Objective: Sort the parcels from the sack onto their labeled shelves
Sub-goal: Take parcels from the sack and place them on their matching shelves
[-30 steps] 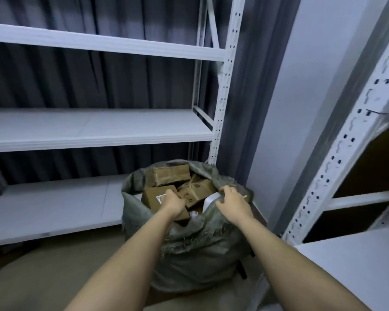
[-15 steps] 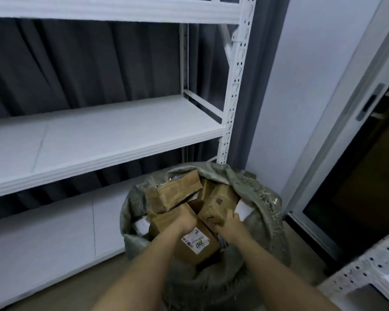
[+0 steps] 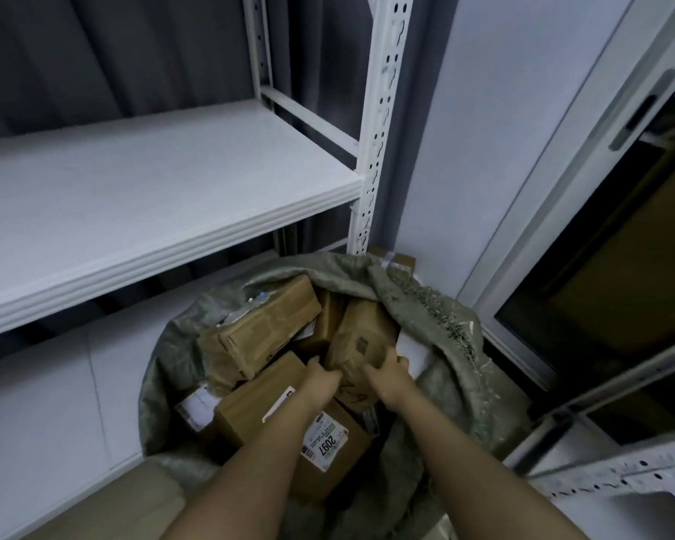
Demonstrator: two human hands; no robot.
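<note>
Olive-green woven sack (image 3: 441, 329) stands open on the floor at the foot of the white shelving's perforated upright (image 3: 380, 122), its mouth folded back and packed with brown cardboard parcels. I have both hands down inside it, closed on one small brown parcel (image 3: 361, 344) near the sack's right rim: my left hand (image 3: 322, 378) grips its left lower edge with the fingers curled under, and my right hand (image 3: 386, 378) clasps its right side, thumb across the front face. That parcel carries dark handwritten marks near its lower edge, which I cannot read. Just left of it a long taped parcel (image 3: 262, 329) lies tilted across the pile. Under my left forearm lies a larger box with a white shipping label reading 2097 (image 3: 324, 442). A white packet (image 3: 416, 352) sits against the sack's right wall, behind my right hand. The white middle shelf (image 3: 153, 196) runs above and to the left of the sack, the lower shelf (image 3: 36, 403) beside it. A sliding door frame (image 3: 554, 196) stands to the right.
</note>
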